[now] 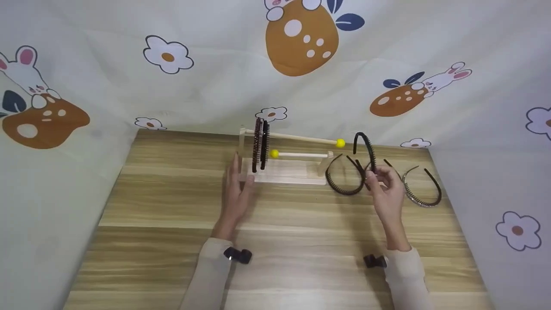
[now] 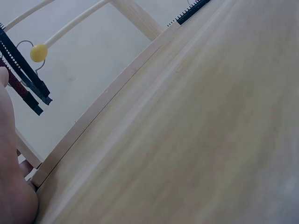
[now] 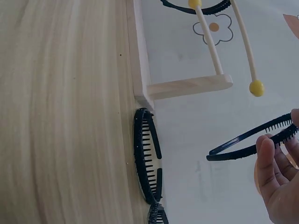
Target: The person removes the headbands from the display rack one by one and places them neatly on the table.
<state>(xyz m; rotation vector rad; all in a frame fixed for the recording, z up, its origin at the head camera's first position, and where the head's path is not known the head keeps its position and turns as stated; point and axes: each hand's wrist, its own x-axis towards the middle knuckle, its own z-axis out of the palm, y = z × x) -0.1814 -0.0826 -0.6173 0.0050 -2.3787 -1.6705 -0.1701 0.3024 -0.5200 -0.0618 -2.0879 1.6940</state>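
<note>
- Black toothed headband (image 1: 371,150): raised off the tabletop (image 1: 301,237), just right of the upper rod's yellow tip; pinched in my right hand (image 1: 388,189).
- Wooden stand (image 1: 292,169): my left hand (image 1: 236,193) at its left end, fingers straight, thumb apart.
- Two hung headbands (image 1: 264,146) on upper rod.
- Loose headbands (image 1: 346,193) beside stand.

L-wrist view: bare left hand (image 2: 14,182) cropped, 8 o'clock. R-wrist view: bare right hand (image 3: 282,184) cropped, 4 o'clock, hiding pt. of black toothed U-shaped headband (image 3: 233,155).
</note>
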